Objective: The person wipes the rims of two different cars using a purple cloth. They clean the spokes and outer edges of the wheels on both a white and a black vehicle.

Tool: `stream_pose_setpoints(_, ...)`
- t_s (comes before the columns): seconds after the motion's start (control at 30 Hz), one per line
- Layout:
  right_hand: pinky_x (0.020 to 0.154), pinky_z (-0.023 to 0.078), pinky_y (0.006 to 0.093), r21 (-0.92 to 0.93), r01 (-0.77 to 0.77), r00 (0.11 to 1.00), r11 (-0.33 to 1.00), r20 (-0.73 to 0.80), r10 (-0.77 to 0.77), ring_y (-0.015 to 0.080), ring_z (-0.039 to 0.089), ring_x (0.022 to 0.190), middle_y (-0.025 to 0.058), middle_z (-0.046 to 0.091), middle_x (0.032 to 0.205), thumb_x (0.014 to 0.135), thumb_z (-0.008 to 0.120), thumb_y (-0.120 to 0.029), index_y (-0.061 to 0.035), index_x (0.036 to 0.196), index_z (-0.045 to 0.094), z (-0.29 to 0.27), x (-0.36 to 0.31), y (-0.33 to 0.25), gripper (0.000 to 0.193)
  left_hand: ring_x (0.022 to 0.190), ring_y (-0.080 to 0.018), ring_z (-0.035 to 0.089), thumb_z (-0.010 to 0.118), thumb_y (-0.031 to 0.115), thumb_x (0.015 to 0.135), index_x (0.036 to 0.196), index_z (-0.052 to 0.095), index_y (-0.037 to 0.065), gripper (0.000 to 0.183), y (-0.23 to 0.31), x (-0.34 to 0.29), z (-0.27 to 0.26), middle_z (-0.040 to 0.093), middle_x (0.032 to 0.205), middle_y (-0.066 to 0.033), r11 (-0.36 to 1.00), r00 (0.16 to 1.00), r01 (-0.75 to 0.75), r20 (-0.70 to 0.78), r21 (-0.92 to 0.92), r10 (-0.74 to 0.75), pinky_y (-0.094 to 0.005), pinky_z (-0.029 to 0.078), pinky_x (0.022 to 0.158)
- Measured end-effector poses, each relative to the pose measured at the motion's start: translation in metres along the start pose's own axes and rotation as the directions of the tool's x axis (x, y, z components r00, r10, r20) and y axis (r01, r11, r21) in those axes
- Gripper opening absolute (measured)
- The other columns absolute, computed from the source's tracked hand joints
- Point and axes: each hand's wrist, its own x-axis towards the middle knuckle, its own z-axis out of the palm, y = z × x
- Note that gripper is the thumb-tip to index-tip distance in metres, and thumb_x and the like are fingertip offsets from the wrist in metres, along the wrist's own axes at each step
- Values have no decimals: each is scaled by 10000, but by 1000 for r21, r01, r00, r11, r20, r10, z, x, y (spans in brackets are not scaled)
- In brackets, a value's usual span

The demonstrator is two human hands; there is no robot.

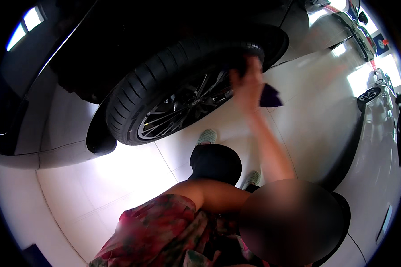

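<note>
My right hand (248,84) is at the right side of a black car's tyre (136,84), its fingers closed on a dark purple cloth (270,96). One corner of the cloth hangs out past the wrist; motion smears the fingers. Below the hand is the wheel rim (191,103), with thin silver and black spokes. My left forearm (223,196) lies across in front of my body, below my bent knee (216,162). A dark blurred patch covers where it ends, so my left hand is hidden.
The black car's body (53,102) arches over the wheel. A white car (378,133) stands close on the right, with another vehicle (361,38) farther back. My shoes (206,136) rest on the pale tiled floor (120,178) between the cars.
</note>
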Motion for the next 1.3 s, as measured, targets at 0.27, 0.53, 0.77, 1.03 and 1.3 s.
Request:
stream_pose_setpoints(0.27, 527, 475, 249, 27, 564, 820, 825, 96, -564, 209, 532, 719, 78, 413, 827, 667, 739, -126, -201, 1041, 556, 26, -38, -72, 424, 1084, -270, 498, 508, 251, 900, 1300, 517, 89, 432, -4, 6, -3, 512, 1253, -91, 999, 999, 8, 51, 31, -10, -450, 412, 922)
stream_pose_setpoints(0.53, 727, 501, 436, -201, -118, 993, 972, -1, 121, 355, 605, 933, 118, 584, 1072, 746, 671, -69, -135, 1104, 540, -6, 4, 70, 387, 1069, -268, 505, 510, 251, 896, 1293, 525, 84, 431, 2, 5, 5, 522, 1235, -93, 996, 997, 25, 73, 91, -31, -447, 417, 918)
stream_pose_setpoints(0.77, 879, 488, 385, 291, -235, 967, 927, -24, 253, 363, 602, 1004, 198, 586, 1126, 778, 653, -28, -50, 1176, 507, 16, -22, 38, 425, 1055, -266, 511, 512, 250, 892, 1286, 531, 79, 431, 3, -10, 3, 530, 1219, -94, 981, 987, 79, 127, 178, -102, -445, 420, 915)
stream_pose_setpoints(1.03, 559, 533, 319, -37, 425, 890, 905, 199, -410, 263, 572, 908, 120, 510, 980, 649, 762, -174, -192, 1072, 547, 31, -49, -25, 475, 1040, -264, 517, 514, 250, 887, 1279, 539, 74, 430, 8, -15, 5, 539, 1200, -95, 953, 975, 63, 186, 295, -122, -442, 425, 911)
stream_pose_setpoints(1.3, 818, 482, 382, 244, -228, 961, 943, -101, 258, 326, 617, 936, 157, 589, 1061, 762, 578, -2, -75, 1130, 527, 7, -27, 105, 379, 1025, -262, 524, 516, 250, 883, 1272, 546, 69, 430, 18, -11, 5, 549, 1181, -96, 923, 983, -2, 172, 385, -69, -440, 429, 907)
